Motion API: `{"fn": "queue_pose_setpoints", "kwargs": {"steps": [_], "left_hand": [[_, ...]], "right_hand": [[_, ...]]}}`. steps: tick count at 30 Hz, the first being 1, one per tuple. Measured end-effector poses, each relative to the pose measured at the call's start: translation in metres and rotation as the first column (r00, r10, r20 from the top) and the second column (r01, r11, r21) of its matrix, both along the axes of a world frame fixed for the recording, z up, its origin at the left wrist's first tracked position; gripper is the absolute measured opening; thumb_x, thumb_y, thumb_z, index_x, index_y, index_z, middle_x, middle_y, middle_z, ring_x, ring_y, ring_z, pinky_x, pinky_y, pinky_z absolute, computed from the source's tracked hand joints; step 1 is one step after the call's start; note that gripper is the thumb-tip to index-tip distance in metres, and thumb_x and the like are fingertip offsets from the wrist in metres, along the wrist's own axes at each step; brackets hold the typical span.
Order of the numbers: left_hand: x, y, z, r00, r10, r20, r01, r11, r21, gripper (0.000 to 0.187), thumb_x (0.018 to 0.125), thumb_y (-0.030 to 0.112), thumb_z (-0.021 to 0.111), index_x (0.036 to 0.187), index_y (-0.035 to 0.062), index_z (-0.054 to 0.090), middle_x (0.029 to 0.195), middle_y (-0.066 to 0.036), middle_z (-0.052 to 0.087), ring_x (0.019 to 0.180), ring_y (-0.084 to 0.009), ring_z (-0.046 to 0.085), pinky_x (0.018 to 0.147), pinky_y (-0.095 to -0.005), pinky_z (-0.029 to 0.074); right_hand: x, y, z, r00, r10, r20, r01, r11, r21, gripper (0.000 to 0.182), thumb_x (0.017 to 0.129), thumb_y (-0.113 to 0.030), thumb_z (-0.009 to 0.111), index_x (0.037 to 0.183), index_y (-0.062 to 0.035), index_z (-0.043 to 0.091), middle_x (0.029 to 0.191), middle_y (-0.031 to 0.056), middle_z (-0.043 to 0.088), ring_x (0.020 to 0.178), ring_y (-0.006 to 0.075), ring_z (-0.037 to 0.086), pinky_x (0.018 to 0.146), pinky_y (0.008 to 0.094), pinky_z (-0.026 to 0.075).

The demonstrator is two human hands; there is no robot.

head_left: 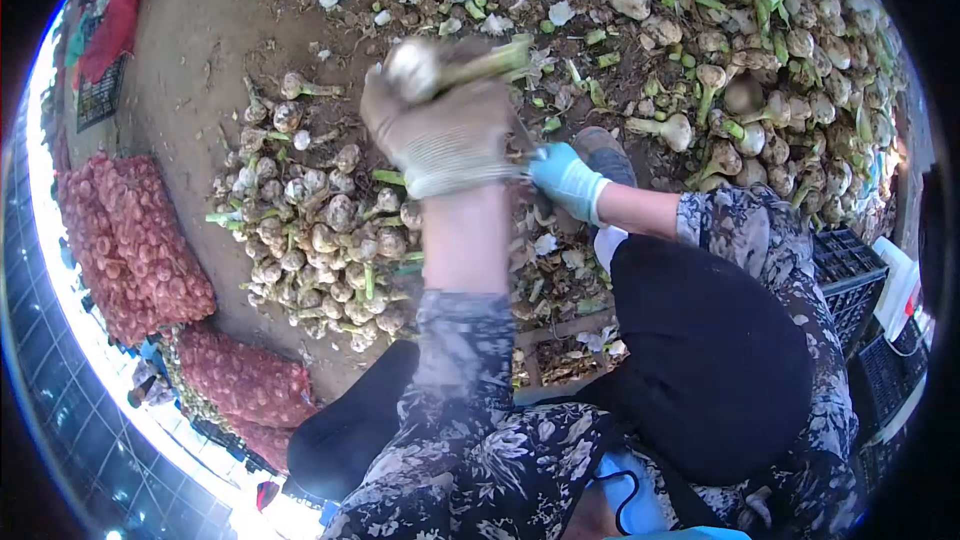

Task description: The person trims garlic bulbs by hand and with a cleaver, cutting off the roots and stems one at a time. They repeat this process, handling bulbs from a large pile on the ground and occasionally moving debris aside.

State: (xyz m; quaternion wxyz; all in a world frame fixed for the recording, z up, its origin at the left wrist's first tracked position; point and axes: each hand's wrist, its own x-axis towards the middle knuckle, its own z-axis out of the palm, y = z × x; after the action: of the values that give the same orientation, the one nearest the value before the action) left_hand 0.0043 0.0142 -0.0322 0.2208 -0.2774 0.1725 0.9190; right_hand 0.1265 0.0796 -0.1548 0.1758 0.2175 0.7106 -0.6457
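Observation:
My left hand (440,130), in a beige knitted glove and blurred by motion, is closed around a garlic bulb (412,68) with a thick green stem pointing right. Lower and to the right, my right hand (566,180) wears a light blue glove and is curled closed. A thin dark edge shows by its fingers, but what it grips is too blurred to name. Beneath and left of my left hand lies a heap of garlic bulbs (325,240) with short-cut stems.
A large pile of garlic (780,90) with stems covers the right side. Peelings and cut stem pieces (560,15) litter the ground ahead. Full red mesh sacks (135,250) stand at left. Black crates (850,275) are at right. My dark-clad knee (710,340) is close by my right arm.

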Motion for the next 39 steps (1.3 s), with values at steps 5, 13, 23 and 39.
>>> {"fn": "queue_pose_setpoints", "kwargs": {"steps": [5, 13, 23, 39], "left_hand": [[0.062, 0.041, 0.024, 0.519, -0.670, -0.531, 0.086, 0.659, -0.747, 0.068, 0.059, 0.030, 0.068, 0.115, 0.0011, 0.042, 0.116, -0.019, 0.040, 0.108, -0.0313, 0.040, 0.095, -0.0378, 0.035], [0.021, -0.138, -0.077, 0.372, -0.616, 0.694, -0.447, -0.775, -0.448, 0.083, 0.050, 0.026, 0.077, 0.120, 0.0023, 0.039, 0.121, -0.017, 0.042, 0.115, -0.0325, 0.039, 0.099, -0.0394, 0.032], [-0.008, -0.094, -0.103, 0.606, -0.796, -0.005, 0.442, 0.342, -0.829, 0.072, 0.059, 0.020, 0.077, 0.119, 0.0036, 0.040, 0.105, -0.011, 0.057, 0.094, -0.0191, 0.056, 0.084, -0.0322, 0.046], [0.033, -0.084, -0.056, 0.516, -0.801, -0.303, 0.208, 0.461, -0.863, 0.066, 0.066, 0.019, 0.072, 0.120, -0.0015, 0.040, 0.102, -0.008, 0.057, 0.091, -0.0124, 0.055, 0.080, -0.0267, 0.046]], "right_hand": [[0.015, 0.030, -0.012, 0.920, -0.386, -0.072, -0.021, 0.134, -0.991, 0.021, 0.082, -0.020, 0.056, 0.093, -0.0015, 0.059, 0.078, 0.0105, 0.060, 0.071, 0.0198, 0.058, 0.067, 0.0375, 0.048], [0.009, 0.049, -0.018, 0.922, -0.372, 0.106, 0.372, 0.928, 0.017, 0.018, 0.079, -0.012, 0.064, 0.089, 0.0018, 0.059, 0.073, 0.0029, 0.059, 0.057, 0.0080, 0.052, 0.050, 0.0213, 0.042], [0.006, 0.066, 0.093, 0.978, 0.156, -0.138, -0.155, 0.988, 0.019, 0.027, 0.063, -0.020, 0.072, 0.081, -0.0045, 0.058, 0.066, 0.0077, 0.060, 0.058, 0.0156, 0.058, 0.054, 0.0308, 0.047], [-0.014, 0.054, 0.124, 0.813, 0.552, -0.185, -0.384, 0.748, 0.542, 0.025, 0.057, -0.019, 0.068, 0.073, -0.0053, 0.056, 0.066, 0.0146, 0.057, 0.065, 0.0350, 0.056, 0.057, 0.0397, 0.046]]}}
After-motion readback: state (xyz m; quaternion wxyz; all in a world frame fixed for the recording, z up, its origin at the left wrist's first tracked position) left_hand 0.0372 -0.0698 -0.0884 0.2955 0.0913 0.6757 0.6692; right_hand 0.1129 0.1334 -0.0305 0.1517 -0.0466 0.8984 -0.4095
